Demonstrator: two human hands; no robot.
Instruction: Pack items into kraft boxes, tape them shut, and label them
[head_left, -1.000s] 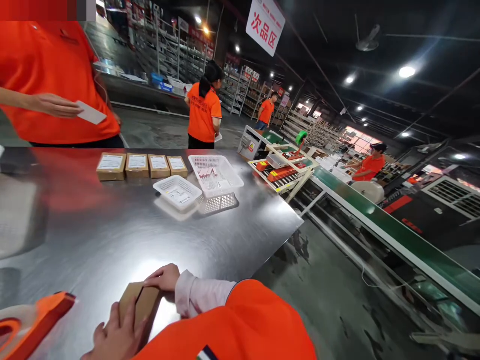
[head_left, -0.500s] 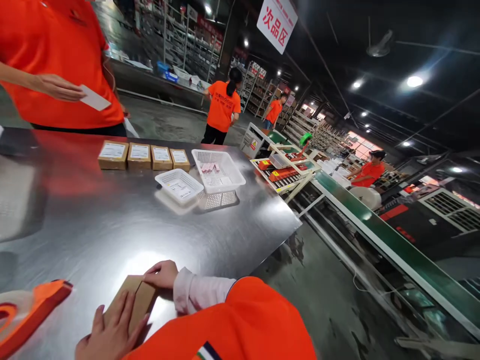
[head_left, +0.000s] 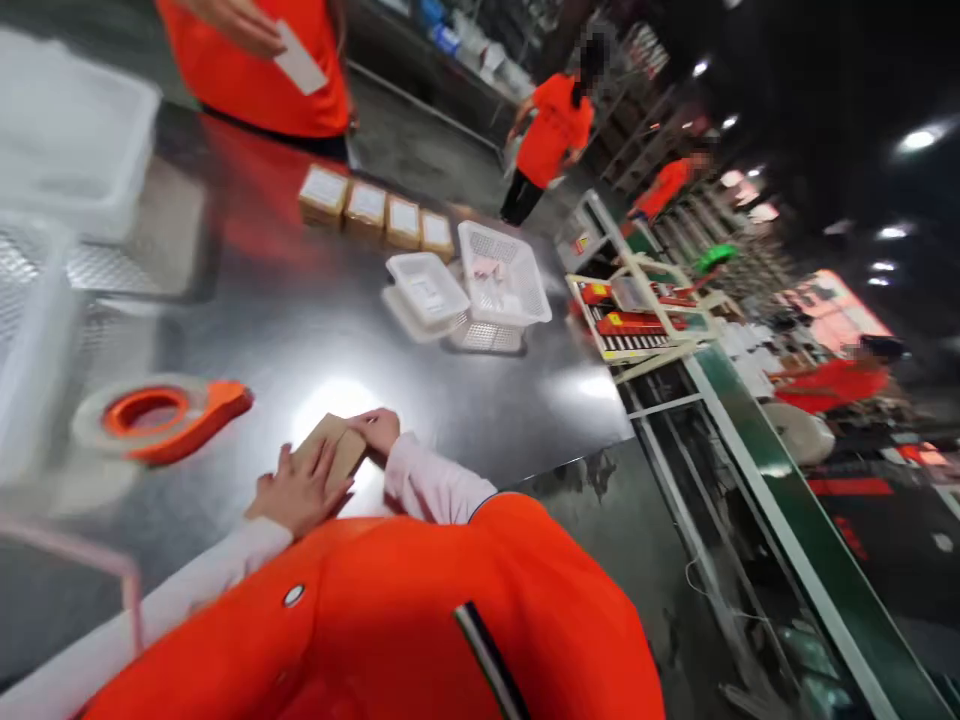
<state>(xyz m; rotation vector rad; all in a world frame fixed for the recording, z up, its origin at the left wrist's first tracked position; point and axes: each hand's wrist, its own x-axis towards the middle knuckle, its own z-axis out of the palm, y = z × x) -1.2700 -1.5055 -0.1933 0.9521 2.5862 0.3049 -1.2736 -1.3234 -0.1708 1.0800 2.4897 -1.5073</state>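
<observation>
A small brown cardboard box [head_left: 346, 458] lies on the metal table close to my body. My left hand [head_left: 300, 492] rests across its top, fingers spread and stretched out. At the far right edge of the box, my right hand [head_left: 379, 430] has its fingers bent together on the cardboard. To the left of the hands lies an orange tape dispenser [head_left: 187, 436] with a roll of clear tape. Blur hides the fine detail of the fingertips.
Several labelled brown boxes [head_left: 366, 205] line the far side. Beside them stand a small white tray [head_left: 427, 290] and a white basket [head_left: 525, 290]. White bins [head_left: 90, 130] occupy the left. Across the table, a co-worker's hand [head_left: 251, 30] holds a white card. A green conveyor [head_left: 780, 480] runs at right.
The view has swung, so the table things appear higher and further right, and the left bins and whole tape dispenser show. Both hands stay on the box.
</observation>
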